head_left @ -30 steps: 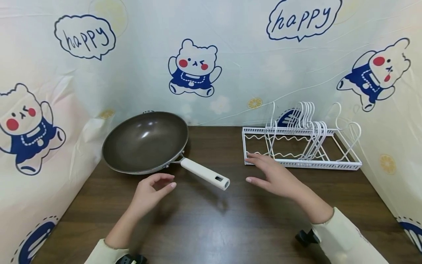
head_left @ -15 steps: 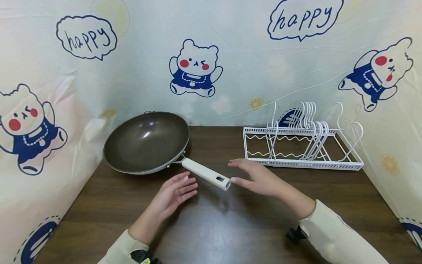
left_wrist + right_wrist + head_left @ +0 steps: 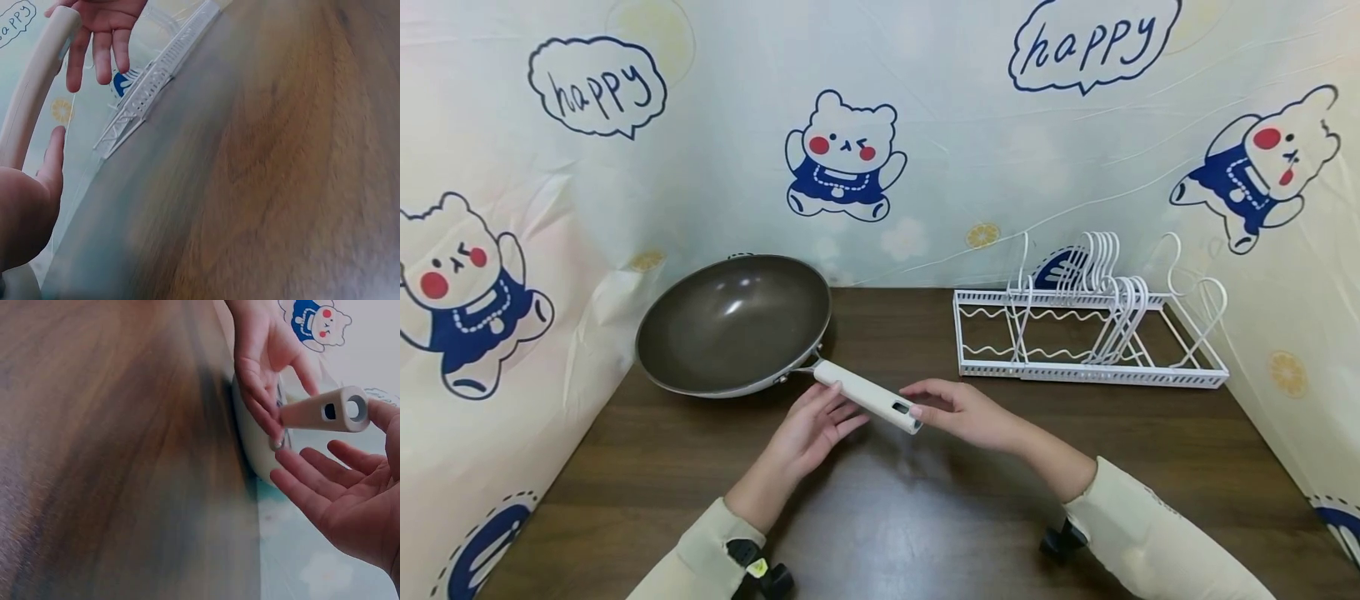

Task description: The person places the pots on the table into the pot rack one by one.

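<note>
A wok (image 3: 730, 325) with a dark brown inside sits at the back left, its white handle (image 3: 868, 393) pointing toward the front right. My left hand (image 3: 812, 433) lies just below the handle, palm up, with its thumb at the handle's near side and the other fingers extended beneath. At the handle's free end is my right hand (image 3: 966, 412), thumb against the tip. In the right wrist view the fingers of that right hand (image 3: 350, 500) spread loosely under the handle (image 3: 325, 411), not curled round it.
A white wire dish rack (image 3: 1090, 371) with upright looped dividers stands at the back right of the brown wooden table (image 3: 880, 533). Behind it and at both sides hangs a printed cloth (image 3: 925, 125) with bears and "happy" lettering.
Both hands have come in toward the wok's handle, the left moving right and the right moving left. The left palm has turned upward. Wok and rack have stayed in place.
</note>
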The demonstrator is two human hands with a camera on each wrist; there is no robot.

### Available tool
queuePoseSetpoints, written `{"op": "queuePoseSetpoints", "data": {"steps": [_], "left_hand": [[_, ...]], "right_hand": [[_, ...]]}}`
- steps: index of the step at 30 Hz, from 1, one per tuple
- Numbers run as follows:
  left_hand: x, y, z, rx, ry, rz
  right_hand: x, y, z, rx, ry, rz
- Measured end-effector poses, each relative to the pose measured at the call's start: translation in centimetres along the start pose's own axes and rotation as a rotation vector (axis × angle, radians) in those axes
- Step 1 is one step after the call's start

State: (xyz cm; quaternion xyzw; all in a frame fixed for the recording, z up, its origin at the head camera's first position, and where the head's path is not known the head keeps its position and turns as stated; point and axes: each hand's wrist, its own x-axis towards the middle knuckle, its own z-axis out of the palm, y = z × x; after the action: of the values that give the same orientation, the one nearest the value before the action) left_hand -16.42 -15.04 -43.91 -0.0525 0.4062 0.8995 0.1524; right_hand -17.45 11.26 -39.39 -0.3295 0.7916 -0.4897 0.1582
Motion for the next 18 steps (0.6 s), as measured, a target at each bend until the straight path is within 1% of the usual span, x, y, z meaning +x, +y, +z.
{"op": "queuePoseSetpoints", "data": {"steps": [4,7,10,12,18], "left_hand": [[0.3,-0.3,0.4,-0.031,0.04,0.017],[0.5,-0.4,0.5,-0.061,0.069,0.019],[0.5,-0.6,0.5,-0.064,0.072,0.009],[0.5,-0.8,0.4,-0.065,0.059,0.001],[0.3,-1.4,-0.1,-0.04,0.023,-0.005]], "right_hand": [[-0.1,0.3,0.4,0.108,-0.035,0.007],[-0.2,0.4,0.6,0.142,-0.051,0.004],[-0.3,0.5,0.7,0.202,-0.067,0.018],[-0.3,0.8,0.9,0.289,-0.09,0.05],[-0.5,2.1,1.9,0.637,-0.187,0.179]]}}
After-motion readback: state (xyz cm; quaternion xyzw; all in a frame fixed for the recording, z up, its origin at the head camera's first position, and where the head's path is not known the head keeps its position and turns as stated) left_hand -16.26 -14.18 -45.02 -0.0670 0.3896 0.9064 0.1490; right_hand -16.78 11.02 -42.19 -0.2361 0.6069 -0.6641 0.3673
